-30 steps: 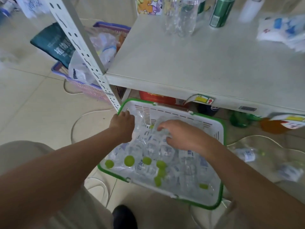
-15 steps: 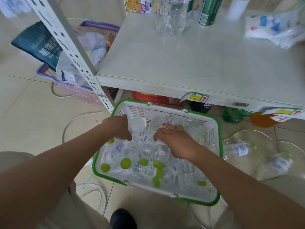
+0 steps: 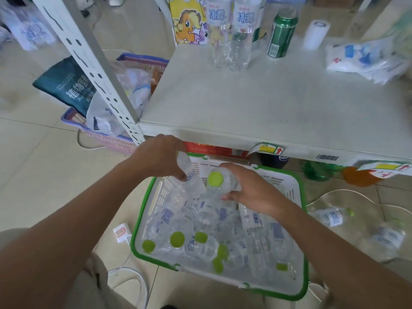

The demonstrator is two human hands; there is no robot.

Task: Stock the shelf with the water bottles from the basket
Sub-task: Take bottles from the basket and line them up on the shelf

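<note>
While held just above the basket, seen tilted in the left hand: one water bottle, cap hidden. Gripped in the right hand: second bottle, green cap toward camera. Hands near together, each clamped on own bottle. Heaped bottles in basket on floor. Beyond, shelf with two upright bottles beside green can.

Basket: white, green rim, on the floor below the shelf's front edge
Basket bottles: clear, green caps, blue labels, piled on their sides
Bottle A: gripped in my left hand, tilted, over the basket's back-left corner
Bottle B: gripped in my right hand, green cap towards me, just beside Bottle A
Shelf: pale board, two clear bottles upright at back
</note>
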